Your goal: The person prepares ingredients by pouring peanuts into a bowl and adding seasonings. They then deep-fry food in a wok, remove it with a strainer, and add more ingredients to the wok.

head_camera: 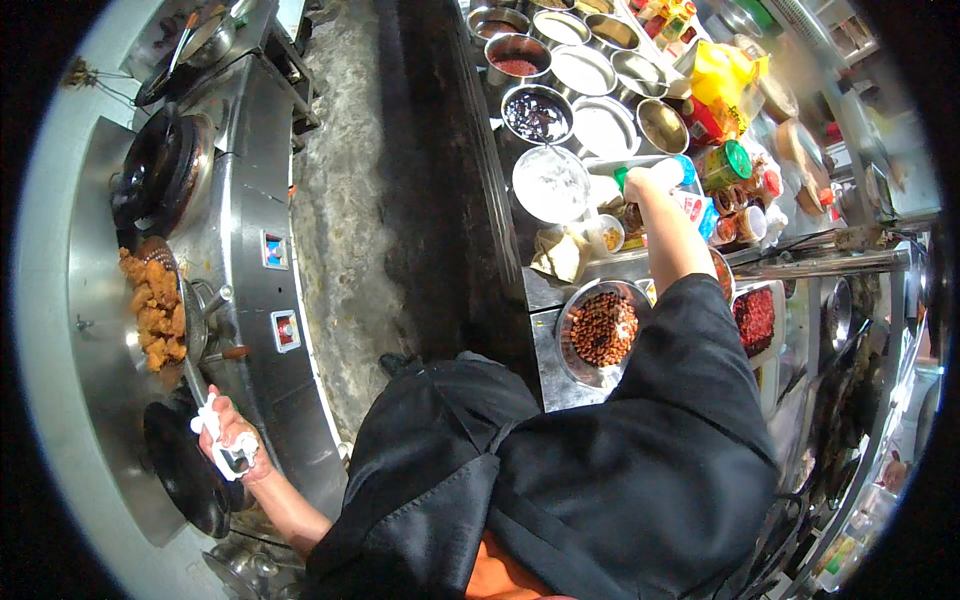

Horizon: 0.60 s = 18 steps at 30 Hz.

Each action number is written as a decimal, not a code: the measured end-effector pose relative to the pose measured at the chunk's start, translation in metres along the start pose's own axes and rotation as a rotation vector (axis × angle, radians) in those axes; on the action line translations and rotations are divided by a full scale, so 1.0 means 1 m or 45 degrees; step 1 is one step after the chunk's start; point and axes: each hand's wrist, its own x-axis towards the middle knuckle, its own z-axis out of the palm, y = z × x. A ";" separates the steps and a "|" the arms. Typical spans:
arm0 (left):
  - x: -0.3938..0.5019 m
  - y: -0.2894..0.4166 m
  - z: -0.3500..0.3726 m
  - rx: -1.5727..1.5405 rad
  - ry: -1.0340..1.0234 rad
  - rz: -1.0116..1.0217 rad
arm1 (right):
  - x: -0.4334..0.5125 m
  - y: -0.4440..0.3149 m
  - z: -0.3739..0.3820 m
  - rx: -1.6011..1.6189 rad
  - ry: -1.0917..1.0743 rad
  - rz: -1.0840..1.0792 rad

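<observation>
My left hand (238,442) is closed around a metal handle (196,384), with a white cloth (225,461) bunched in the grip. Beyond that handle, golden-brown fried pieces (157,319) are heaped by a perforated metal skimmer (156,251) over the stove. My right arm stretches across the seasoning counter, and my right hand (643,184) is down among containers in a metal tray. Beside it are a blue-capped container (684,170) and a printed packet (694,208). Glare and the hand's angle hide whether its fingers hold anything.
A bowl of peanuts (604,330) and a large bowl of white contents (551,184) flank the tray. Several metal seasoning pots (538,114) stand farther along. On the stove (255,180) are a dark wok (154,169) and another dark pan (180,465). A floor aisle (345,187) separates both sides.
</observation>
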 end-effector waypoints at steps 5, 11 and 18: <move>0.015 -0.005 -0.005 0.120 0.001 -0.071 | -0.003 0.002 -0.003 0.023 0.099 -0.116; 0.028 -0.003 -0.030 0.077 -0.055 0.009 | 0.028 0.048 0.034 0.122 0.405 -0.153; 0.055 0.002 -0.058 -0.035 0.030 0.094 | 0.034 0.055 0.052 0.088 0.241 -0.149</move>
